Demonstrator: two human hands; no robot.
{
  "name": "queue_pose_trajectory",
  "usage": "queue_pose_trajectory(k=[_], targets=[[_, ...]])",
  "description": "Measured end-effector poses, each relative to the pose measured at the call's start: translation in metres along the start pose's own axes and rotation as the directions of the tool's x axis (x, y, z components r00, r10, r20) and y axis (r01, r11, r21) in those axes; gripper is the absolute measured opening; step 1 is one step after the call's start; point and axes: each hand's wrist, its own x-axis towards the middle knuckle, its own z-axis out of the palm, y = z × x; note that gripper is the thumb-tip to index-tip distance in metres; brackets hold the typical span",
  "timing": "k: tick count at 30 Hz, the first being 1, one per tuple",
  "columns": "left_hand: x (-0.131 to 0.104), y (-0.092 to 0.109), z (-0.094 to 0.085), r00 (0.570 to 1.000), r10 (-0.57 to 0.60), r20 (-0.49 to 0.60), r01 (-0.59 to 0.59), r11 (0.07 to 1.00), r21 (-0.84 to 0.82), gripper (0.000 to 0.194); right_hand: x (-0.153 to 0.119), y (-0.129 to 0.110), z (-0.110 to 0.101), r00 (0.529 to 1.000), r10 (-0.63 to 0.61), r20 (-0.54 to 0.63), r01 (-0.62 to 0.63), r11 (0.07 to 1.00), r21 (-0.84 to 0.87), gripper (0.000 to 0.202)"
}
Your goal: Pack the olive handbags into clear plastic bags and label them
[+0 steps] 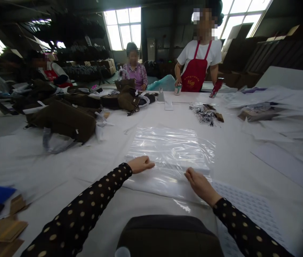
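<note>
A stack of clear plastic bags [167, 141] lies flat on the table in front of me, glossy and wrinkled. My left hand [141, 164] is closed in a pinch at the left part of the film. On the right side, my right hand [200, 182] pinches the same clear film, thumb against fingers. Between the hands the film looks slightly lifted, its near part spreading toward me. Close to my body stands a dark olive bag [167, 237], cut off by the bottom edge of the view.
Olive handbags [63, 121] with wrapped handles lie at left. Small metallic tags [206, 113] sit beyond the film. White paper sheets [282, 125] and a printed sheet [250, 210] are at right. Brown cardboard pieces [4, 228] lie at lower left. A person in a red apron [195, 73] stands opposite.
</note>
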Motion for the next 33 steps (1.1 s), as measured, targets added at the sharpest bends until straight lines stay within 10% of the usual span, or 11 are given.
queue_pose_trajectory(k=[7,19,25,33], targets=[[-0.07,0.021,0.0,0.973,0.159,-0.166,-0.098,0.939,0.329,0.02,-0.014,-0.008,-0.029,0.981,-0.16,0.106,0.181,0.956,-0.233,0.022],[-0.039,0.011,-0.007,0.967,-0.018,-0.253,0.064,0.983,0.174,0.035,-0.005,-0.011,-0.036,0.967,-0.205,0.149,0.253,0.746,-0.616,0.01],[-0.029,0.002,-0.027,0.887,-0.153,-0.436,0.182,0.983,0.023,0.016,0.014,-0.021,-0.06,0.978,-0.203,0.051,0.187,0.737,-0.649,0.04],[-0.04,-0.007,-0.039,0.725,-0.411,-0.552,0.255,0.905,-0.34,0.022,0.001,0.01,-0.084,0.958,-0.209,-0.194,0.063,0.82,-0.568,0.013]])
